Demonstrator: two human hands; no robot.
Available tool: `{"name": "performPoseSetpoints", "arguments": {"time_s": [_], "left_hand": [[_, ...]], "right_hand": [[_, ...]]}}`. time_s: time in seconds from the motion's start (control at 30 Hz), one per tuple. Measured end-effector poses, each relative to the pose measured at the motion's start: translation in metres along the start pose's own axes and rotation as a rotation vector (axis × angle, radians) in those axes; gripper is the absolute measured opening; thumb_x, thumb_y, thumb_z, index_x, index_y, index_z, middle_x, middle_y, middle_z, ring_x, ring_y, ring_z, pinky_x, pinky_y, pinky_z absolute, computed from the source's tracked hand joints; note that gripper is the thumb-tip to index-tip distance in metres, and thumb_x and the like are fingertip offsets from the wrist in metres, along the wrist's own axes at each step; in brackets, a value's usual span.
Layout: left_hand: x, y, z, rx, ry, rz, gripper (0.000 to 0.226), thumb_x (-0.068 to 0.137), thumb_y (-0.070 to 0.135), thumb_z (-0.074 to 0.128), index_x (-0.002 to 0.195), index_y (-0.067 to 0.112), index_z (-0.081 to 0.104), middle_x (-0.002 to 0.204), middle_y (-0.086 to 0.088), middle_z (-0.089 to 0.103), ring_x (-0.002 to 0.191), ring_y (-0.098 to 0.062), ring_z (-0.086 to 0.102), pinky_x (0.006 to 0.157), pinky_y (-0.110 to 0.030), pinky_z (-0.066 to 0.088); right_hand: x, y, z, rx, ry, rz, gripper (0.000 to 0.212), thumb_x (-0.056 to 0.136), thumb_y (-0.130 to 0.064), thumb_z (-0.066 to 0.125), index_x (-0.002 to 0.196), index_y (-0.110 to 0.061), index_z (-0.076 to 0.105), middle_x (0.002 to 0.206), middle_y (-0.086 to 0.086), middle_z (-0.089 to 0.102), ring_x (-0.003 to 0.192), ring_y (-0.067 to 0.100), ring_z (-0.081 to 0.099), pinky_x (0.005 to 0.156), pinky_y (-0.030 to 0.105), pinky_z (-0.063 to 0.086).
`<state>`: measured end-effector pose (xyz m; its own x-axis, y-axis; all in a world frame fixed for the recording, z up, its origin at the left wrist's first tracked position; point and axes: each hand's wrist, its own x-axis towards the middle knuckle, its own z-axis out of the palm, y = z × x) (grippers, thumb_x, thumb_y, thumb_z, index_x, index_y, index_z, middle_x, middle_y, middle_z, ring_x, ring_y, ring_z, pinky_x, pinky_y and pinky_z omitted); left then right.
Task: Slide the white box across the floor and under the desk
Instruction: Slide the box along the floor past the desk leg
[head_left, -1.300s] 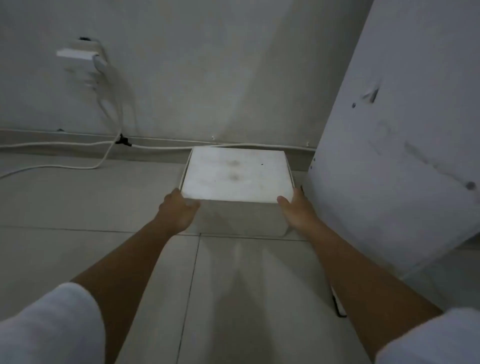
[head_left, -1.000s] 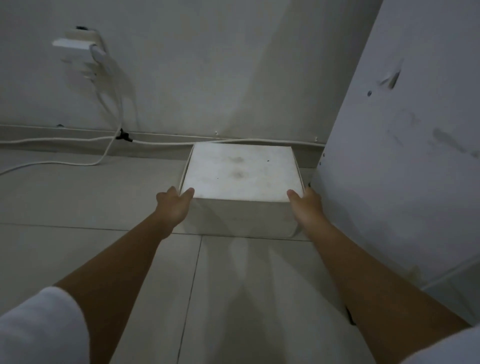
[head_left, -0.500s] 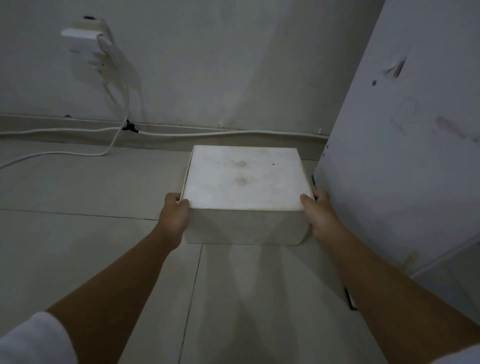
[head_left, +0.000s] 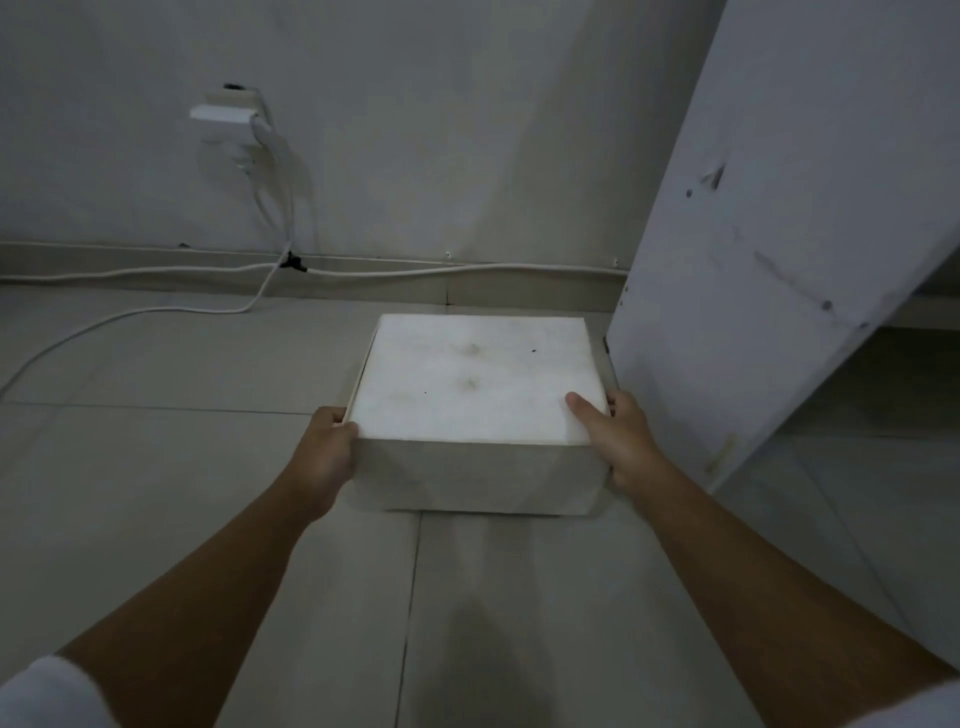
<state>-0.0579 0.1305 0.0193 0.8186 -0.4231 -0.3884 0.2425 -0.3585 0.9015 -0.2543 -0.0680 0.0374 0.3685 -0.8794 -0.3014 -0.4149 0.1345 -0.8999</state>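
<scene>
The white box, square and low with faint smudges on its lid, sits on the tiled floor just left of the desk's white side panel. My left hand grips the box's near left corner, fingers wrapped around its side. My right hand holds the near right corner, thumb lying on the lid and fingers down the right side, close to the panel. The box's far edge is a short way from the wall's skirting.
A white plug adapter sits in a wall socket at upper left; its white cable loops across the floor and along the skirting. Open tiled floor lies left of the box. A dark gap under the desk shows at far right.
The box has come toward me, away from the wall. Both hands shifted from its front edge to grip its near corners, and my right thumb now rests on the lid.
</scene>
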Motion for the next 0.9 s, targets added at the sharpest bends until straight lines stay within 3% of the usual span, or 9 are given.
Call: {"name": "performPoseSetpoints", "arguments": {"time_s": [0.17, 0.27, 0.37, 0.43, 0.5, 0.6, 0.67, 0.73, 0.9], "left_hand": [[-0.038, 0.0, -0.032, -0.008, -0.106, -0.011, 0.028, 0.097, 0.003, 0.034, 0.123, 0.003, 0.043, 0.122, -0.015, 0.045, 0.107, -0.031, 0.047, 0.089, -0.041, 0.042], [-0.057, 0.001, -0.045, 0.033, -0.167, -0.037, 0.013, 0.096, 0.001, 0.036, 0.103, 0.005, 0.046, 0.113, -0.013, 0.047, 0.1, -0.031, 0.049, 0.084, -0.041, 0.043], [-0.075, 0.006, -0.052, 0.09, -0.233, -0.069, 0.013, 0.095, 0.0, 0.036, 0.091, 0.007, 0.046, 0.096, -0.009, 0.049, 0.094, -0.032, 0.05, 0.08, -0.044, 0.045], [-0.082, 0.008, -0.054, 0.128, -0.282, -0.084, 0.016, 0.094, -0.002, 0.035, 0.087, 0.008, 0.045, 0.094, -0.008, 0.049, 0.091, -0.031, 0.051, 0.083, -0.046, 0.044], [-0.088, 0.007, -0.054, 0.158, -0.314, -0.099, 0.019, 0.093, -0.004, 0.034, 0.083, 0.008, 0.045, 0.097, -0.013, 0.047, 0.083, -0.029, 0.05, 0.075, -0.048, 0.045], [-0.098, 0.007, -0.05, 0.208, -0.288, -0.124, 0.015, 0.088, -0.006, 0.036, 0.094, 0.003, 0.046, 0.106, -0.017, 0.043, 0.086, -0.032, 0.045, 0.064, -0.045, 0.046], [-0.11, 0.006, -0.042, 0.209, -0.26, -0.173, 0.02, 0.089, 0.002, 0.039, 0.109, 0.001, 0.042, 0.103, -0.013, 0.045, 0.085, -0.033, 0.045, 0.069, -0.05, 0.046], [-0.121, 0.007, -0.03, 0.225, -0.254, -0.194, 0.029, 0.093, 0.016, 0.042, 0.119, 0.003, 0.043, 0.1, -0.011, 0.049, 0.086, -0.034, 0.048, 0.074, -0.054, 0.046], [-0.146, -0.001, 0.005, 0.263, -0.273, -0.197, 0.069, 0.088, 0.054, 0.051, 0.138, 0.007, 0.046, 0.131, -0.016, 0.056, 0.1, -0.035, 0.057, 0.072, -0.047, 0.054]], "right_hand": [[-0.052, 0.005, -0.009, 0.038, -0.039, 0.082, 0.078, 0.081, -0.044, 0.065, 0.138, -0.005, 0.027, 0.143, 0.012, 0.043, 0.121, 0.027, 0.05, 0.103, 0.04, 0.043], [-0.081, 0.012, -0.015, 0.034, -0.024, 0.094, 0.092, 0.078, -0.044, 0.069, 0.143, -0.002, 0.018, 0.146, 0.011, 0.039, 0.131, 0.028, 0.045, 0.105, 0.036, 0.04], [-0.108, 0.023, -0.022, 0.018, 0.004, 0.085, 0.095, 0.072, -0.043, 0.075, 0.14, -0.002, 0.023, 0.141, 0.009, 0.043, 0.129, 0.026, 0.047, 0.105, 0.035, 0.041], [-0.12, 0.029, -0.027, 0.021, 0.01, 0.069, 0.091, 0.067, -0.04, 0.08, 0.137, -0.004, 0.033, 0.131, 0.004, 0.049, 0.125, 0.025, 0.05, 0.103, 0.034, 0.043], [-0.127, 0.036, -0.032, 0.01, 0.003, 0.058, 0.094, 0.058, -0.041, 0.085, 0.135, -0.007, 0.042, 0.134, 0.003, 0.053, 0.122, 0.023, 0.054, 0.106, 0.038, 0.044], [-0.13, 0.051, -0.046, -0.014, -0.057, 0.029, 0.122, 0.035, -0.061, 0.087, 0.138, -0.013, 0.042, 0.138, 0.002, 0.051, 0.122, 0.022, 0.053, 0.105, 0.042, 0.046], [-0.133, 0.052, -0.057, -0.04, -0.077, 0.035, 0.14, 0.023, -0.07, 0.082, 0.142, -0.015, 0.034, 0.142, 0.006, 0.045, 0.127, 0.025, 0.049, 0.105, 0.045, 0.045], [-0.14, 0.047, -0.07, -0.069, -0.093, 0.058, 0.132, 0.033, -0.061, 0.081, 0.144, -0.014, 0.028, 0.143, 0.007, 0.04, 0.129, 0.027, 0.045, 0.106, 0.046, 0.043], [-0.15, 0.053, -0.115, -0.161, -0.121, 0.034, 0.109, 0.056, -0.048, 0.082, 0.144, -0.018, 0.025, 0.145, 0.005, 0.037, 0.128, 0.026, 0.044, 0.107, 0.045, 0.042]]}}
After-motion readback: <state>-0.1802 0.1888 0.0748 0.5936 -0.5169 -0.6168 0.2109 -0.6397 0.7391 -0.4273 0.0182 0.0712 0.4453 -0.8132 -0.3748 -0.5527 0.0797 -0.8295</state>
